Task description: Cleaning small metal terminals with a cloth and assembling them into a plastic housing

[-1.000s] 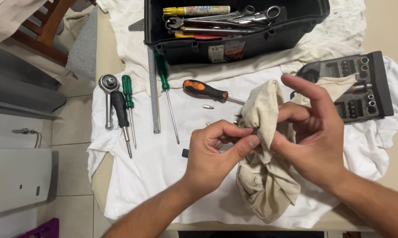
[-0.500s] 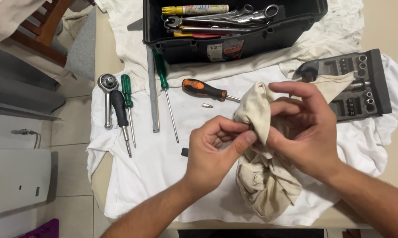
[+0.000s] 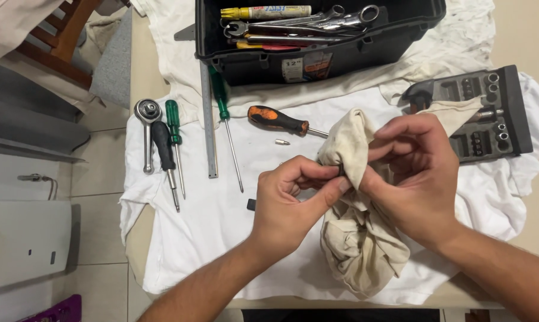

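Above the white cloth-covered bench (image 3: 192, 238), both hands pinch a beige rag (image 3: 356, 238) – left hand (image 3: 290, 206) gripping a small dark part (image 3: 341, 171) against it, right hand (image 3: 415, 179) bunching the rag around it.

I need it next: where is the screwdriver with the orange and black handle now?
In the head view, the orange-and-black screwdriver lies on the white cloth, just below the black toolbox, left of the beige rag.

R fingers (image 3: 414, 132) – now curled onto rag (image 3: 356, 238)
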